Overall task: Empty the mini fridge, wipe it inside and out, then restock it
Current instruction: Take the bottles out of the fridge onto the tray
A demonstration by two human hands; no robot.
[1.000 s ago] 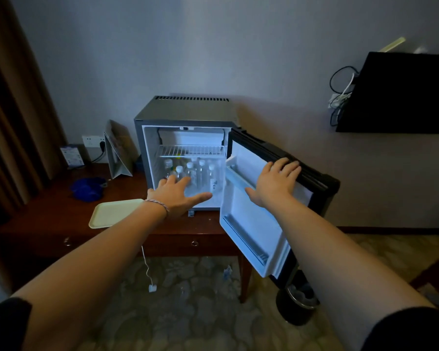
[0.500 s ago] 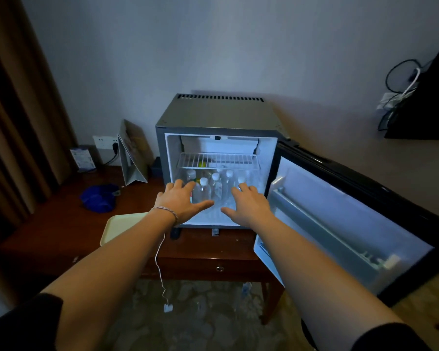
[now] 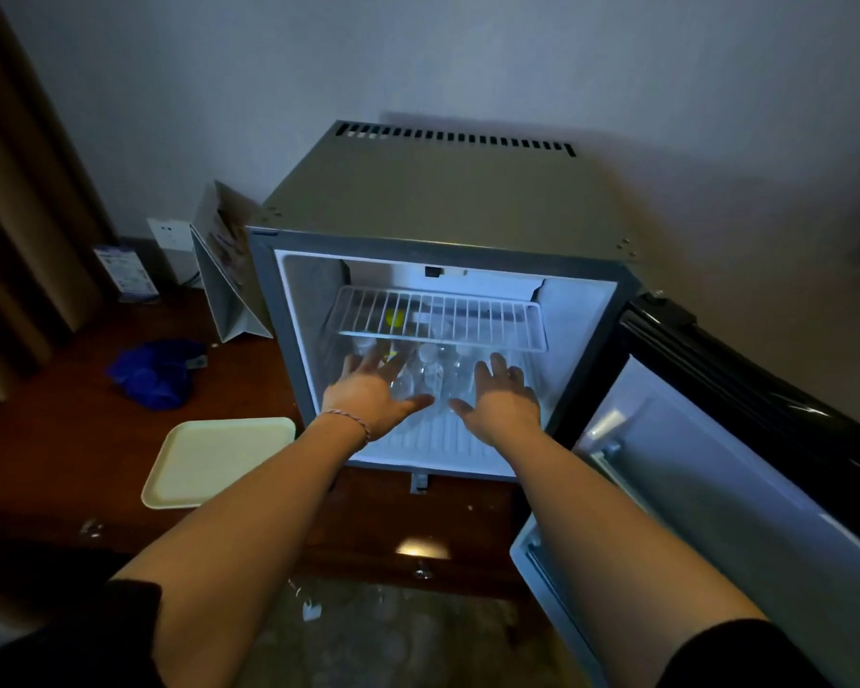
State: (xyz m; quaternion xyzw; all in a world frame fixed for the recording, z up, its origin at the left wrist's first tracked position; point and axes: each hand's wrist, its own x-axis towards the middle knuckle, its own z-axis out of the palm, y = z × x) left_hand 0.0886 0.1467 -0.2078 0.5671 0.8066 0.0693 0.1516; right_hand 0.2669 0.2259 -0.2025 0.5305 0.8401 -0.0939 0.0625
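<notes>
Both hands spread, holding nothing: left hand (image 3: 373,389), right hand (image 3: 502,399), reaching into mini fridge (image 3: 438,211) toward bottles (image 3: 433,369) under wire shelf (image 3: 438,320). Grip one upright bottle per hand; transfer to tray (image 3: 209,464) on bench (image 3: 46,439)

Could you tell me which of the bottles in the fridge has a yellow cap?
It is the bottle at the back left, seen through the wire shelf. Its cap is yellow, while the other bottles nearer the hands have white caps.
</notes>
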